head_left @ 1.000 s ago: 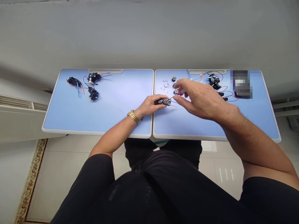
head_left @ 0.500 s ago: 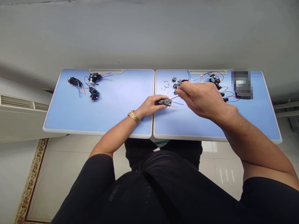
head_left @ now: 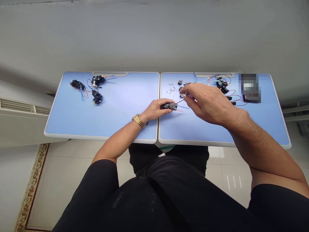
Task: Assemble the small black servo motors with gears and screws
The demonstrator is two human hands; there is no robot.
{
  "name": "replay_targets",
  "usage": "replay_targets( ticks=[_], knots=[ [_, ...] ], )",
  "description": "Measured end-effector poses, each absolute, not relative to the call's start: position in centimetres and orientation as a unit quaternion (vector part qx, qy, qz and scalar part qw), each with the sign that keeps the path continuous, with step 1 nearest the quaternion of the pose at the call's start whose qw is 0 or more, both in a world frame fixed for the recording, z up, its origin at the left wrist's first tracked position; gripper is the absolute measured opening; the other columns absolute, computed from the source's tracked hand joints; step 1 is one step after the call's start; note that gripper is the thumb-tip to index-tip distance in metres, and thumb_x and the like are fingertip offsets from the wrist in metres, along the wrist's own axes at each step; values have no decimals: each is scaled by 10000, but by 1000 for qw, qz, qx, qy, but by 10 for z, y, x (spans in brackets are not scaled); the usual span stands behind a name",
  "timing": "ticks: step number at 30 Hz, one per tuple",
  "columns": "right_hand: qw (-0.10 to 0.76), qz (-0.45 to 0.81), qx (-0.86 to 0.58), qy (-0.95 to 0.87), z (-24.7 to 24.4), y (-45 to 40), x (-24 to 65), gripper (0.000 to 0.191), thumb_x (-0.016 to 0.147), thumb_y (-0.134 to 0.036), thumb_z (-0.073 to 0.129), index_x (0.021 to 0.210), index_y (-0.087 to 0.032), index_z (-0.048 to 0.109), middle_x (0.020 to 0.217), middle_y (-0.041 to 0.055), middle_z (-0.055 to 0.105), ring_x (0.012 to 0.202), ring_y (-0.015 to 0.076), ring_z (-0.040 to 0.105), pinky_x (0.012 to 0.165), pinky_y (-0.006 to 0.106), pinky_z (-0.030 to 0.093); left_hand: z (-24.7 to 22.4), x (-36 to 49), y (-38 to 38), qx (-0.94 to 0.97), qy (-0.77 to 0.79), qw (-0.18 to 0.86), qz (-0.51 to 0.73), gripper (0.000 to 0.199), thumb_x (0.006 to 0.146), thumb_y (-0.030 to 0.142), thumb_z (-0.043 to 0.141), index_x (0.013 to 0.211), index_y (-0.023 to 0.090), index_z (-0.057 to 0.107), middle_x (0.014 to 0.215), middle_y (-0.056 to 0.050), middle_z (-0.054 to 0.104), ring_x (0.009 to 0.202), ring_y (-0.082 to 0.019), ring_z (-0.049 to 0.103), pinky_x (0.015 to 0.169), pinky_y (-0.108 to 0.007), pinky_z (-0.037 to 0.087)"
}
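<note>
My left hand point(head_left: 156, 109) grips a small black motor assembly point(head_left: 170, 105) with a round metal face and trailing orange and blue tubes. My right hand point(head_left: 205, 104) pinches a slim screwdriver point(head_left: 180, 101), its red handle mostly hidden by my fingers. The screwdriver's metal shaft reaches toward the assembly, and its tip is at or very near the assembly's top edge. Tiny screws point(head_left: 172, 88) and round metal parts point(head_left: 180, 82) lie on the desk just beyond my right fingers.
Two blue-topped desks point(head_left: 120, 112) stand side by side. Similar black assemblies with wires point(head_left: 97, 80) lie at the far left, and more point(head_left: 221, 83) lie at the far right beside a pixelated object point(head_left: 249, 87). A wall rises behind the desks.
My right hand has shifted slightly on the screwdriver, now covering more of the red handle. My left hand and the assembly have barely moved.
</note>
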State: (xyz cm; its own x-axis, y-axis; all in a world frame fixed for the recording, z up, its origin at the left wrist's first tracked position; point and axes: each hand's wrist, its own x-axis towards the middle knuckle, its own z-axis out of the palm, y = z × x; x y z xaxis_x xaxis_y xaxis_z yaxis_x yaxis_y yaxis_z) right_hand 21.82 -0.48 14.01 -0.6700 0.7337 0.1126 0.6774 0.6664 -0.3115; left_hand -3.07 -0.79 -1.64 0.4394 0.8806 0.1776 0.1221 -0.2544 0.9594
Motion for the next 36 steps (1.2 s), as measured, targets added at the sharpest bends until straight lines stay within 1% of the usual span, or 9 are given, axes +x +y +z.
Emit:
replay_targets(
  ticks=[3, 6, 8, 13, 18, 20, 24, 29, 36],
  knots=[
    [129, 138, -380, -905, 139, -4, 219, 380, 1087, -343, 493, 1386, -214, 688, 1271, 151, 817, 1090, 345, 759, 872, 471, 545, -16, -30, -8, 691, 357, 493, 389, 379, 934, 276, 823, 1307, 209, 805, 1266, -95, 826, 1145, -216, 760, 1082, -409, 591],
    [116, 108, -433, -887, 135, -3, 219, 339, 1108, -417, 501, 1243, -210, 733, 1000, 122, 831, 902, 330, 763, 758, 429, 509, -15, -30, -8, 693, 360, 492, 385, 384, 935, 270, 820, 1315, 217, 802, 1257, -88, 828, 1134, -212, 761, 1064, -404, 597],
    [114, 93, -433, -889, 134, -2, 219, 333, 1120, -393, 463, 1158, -221, 745, 948, 112, 821, 867, 319, 755, 745, 419, 497, -14, -31, -8, 694, 361, 492, 382, 378, 938, 266, 817, 1313, 215, 803, 1262, -90, 827, 1136, -211, 761, 1065, -401, 596],
    [149, 131, -368, -908, 135, -2, 221, 344, 1080, -312, 500, 1344, -220, 700, 1262, 136, 821, 1063, 326, 765, 868, 453, 548, -14, -31, -9, 693, 356, 493, 387, 366, 945, 273, 818, 1305, 212, 806, 1259, -92, 826, 1131, -209, 760, 1066, -400, 596],
    [128, 105, -428, -888, 132, -2, 221, 340, 1114, -409, 488, 1214, -210, 745, 974, 115, 827, 891, 328, 764, 754, 433, 512, -16, -31, -9, 694, 359, 490, 386, 383, 939, 269, 822, 1318, 213, 801, 1265, -91, 827, 1136, -210, 763, 1063, -398, 601],
    [128, 110, -409, -897, 133, -2, 221, 340, 1116, -354, 452, 1198, -217, 752, 1057, 126, 834, 928, 324, 767, 776, 438, 520, -16, -31, -9, 696, 359, 489, 386, 375, 942, 270, 819, 1312, 212, 804, 1274, -92, 827, 1149, -213, 764, 1077, -401, 598],
    [151, 136, -365, -908, 133, -3, 222, 359, 1076, -330, 540, 1378, -217, 697, 1271, 142, 820, 1087, 340, 765, 857, 458, 552, -15, -31, -8, 697, 359, 486, 386, 368, 944, 273, 815, 1307, 218, 806, 1269, -89, 828, 1144, -213, 766, 1071, -400, 598],
    [145, 95, -420, -891, 129, -2, 222, 302, 1115, -407, 518, 1194, -231, 750, 949, 101, 826, 862, 316, 760, 734, 418, 506, -16, -31, -9, 699, 356, 483, 389, 381, 940, 272, 819, 1316, 212, 803, 1261, -89, 829, 1134, -213, 767, 1067, -399, 598],
    [162, 119, -367, -908, 131, -3, 224, 351, 1039, -243, 546, 1340, -238, 728, 1237, 113, 837, 1046, 319, 781, 888, 463, 575, -14, -31, -9, 696, 367, 484, 384, 363, 946, 286, 816, 1302, 214, 810, 1262, -92, 830, 1142, -218, 767, 1074, -411, 601]
  ],
)
